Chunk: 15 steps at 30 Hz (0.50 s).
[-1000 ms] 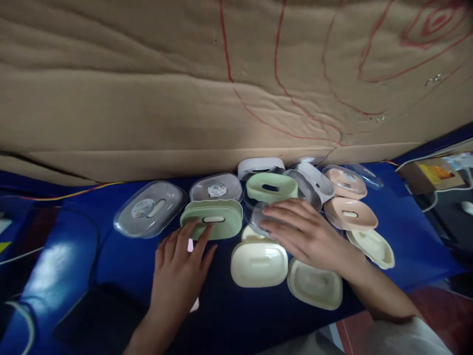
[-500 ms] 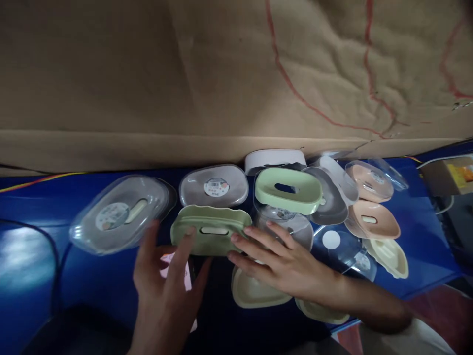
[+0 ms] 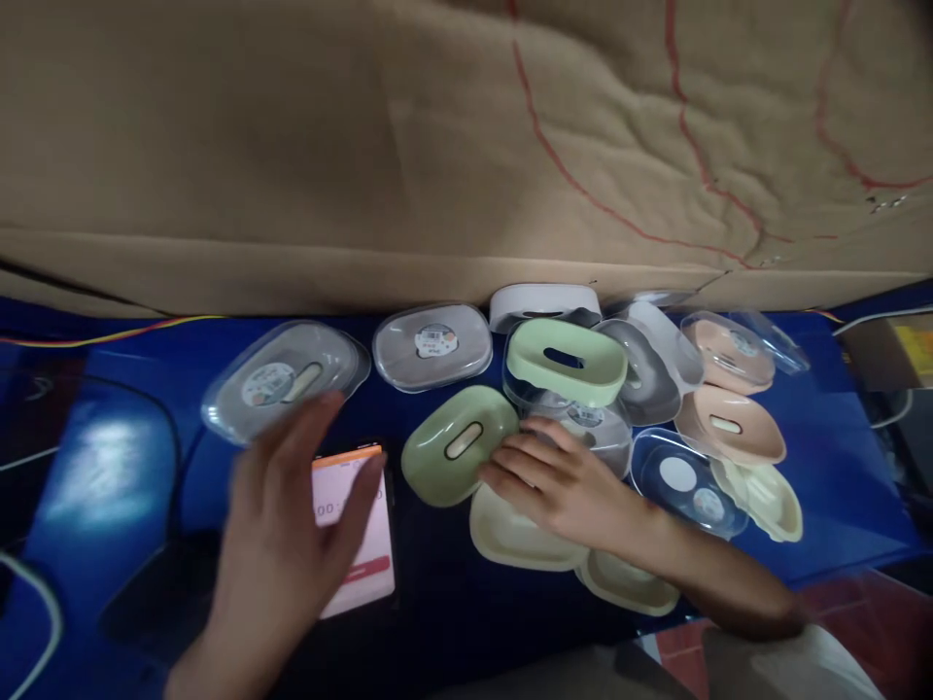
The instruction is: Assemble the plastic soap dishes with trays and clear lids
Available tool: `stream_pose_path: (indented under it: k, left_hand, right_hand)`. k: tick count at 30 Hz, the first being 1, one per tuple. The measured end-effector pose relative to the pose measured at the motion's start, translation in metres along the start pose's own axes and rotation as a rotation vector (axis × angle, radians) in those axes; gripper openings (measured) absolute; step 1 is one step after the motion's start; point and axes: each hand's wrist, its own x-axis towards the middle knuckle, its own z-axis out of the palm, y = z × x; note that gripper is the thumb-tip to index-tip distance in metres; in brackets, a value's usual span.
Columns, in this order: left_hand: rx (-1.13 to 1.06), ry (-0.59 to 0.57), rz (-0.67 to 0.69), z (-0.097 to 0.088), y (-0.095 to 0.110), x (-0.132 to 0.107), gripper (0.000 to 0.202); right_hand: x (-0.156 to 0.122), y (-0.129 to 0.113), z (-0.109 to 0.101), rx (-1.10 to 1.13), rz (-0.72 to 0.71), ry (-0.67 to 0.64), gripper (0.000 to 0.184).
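My right hand (image 3: 558, 481) has its fingers curled over the right end of a green oval soap dish (image 3: 430, 462), which lies tilted with a pale oblong piece at its centre. Beneath that hand, a cream oval tray (image 3: 514, 540) is partly covered. My left hand (image 3: 284, 515), slightly blurred, hovers over a phone (image 3: 364, 535) with fingers apart and nothing in them. Just beyond its fingertips lies a grey dish under a clear lid (image 3: 252, 384) with a round label.
Behind are a labelled grey box (image 3: 430, 360) and a light green slotted piece (image 3: 569, 362). Peach dishes (image 3: 733, 428), a clear lid (image 3: 677, 496) and cream trays (image 3: 634, 588) crowd the right. Brown paper (image 3: 292, 146) rises behind the blue table (image 3: 109, 428); cables run at left.
The green dish has turned, its left end now nearer me. My left hand has come off it and moved left and down, uncovering the phone. My right hand's fingers have curled in.
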Motion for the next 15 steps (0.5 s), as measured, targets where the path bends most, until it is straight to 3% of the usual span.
stream_pose_path:
  k: [3,6,10,15]
  left_hand:
    - [0.230,-0.005,-0.085,0.001,-0.015,0.018,0.076]
    - [0.308,-0.046,-0.153,0.002,-0.029,0.028,0.067]
    - [0.220,0.079,-0.155,-0.001,-0.041,0.030,0.049]
    - [0.061,0.106,-0.106,-0.001,-0.055,0.024,0.056]
  right_hand:
    - [-0.001,0.000,-0.002,0.009,-0.022,-0.021,0.018]
    - [-0.002,0.000,-0.001,0.048,-0.039,-0.021,0.018]
    - [-0.004,0.000,0.000,0.151,0.002,0.031,0.018]
    - [-0.002,0.001,0.000,0.189,0.036,0.086,0.017]
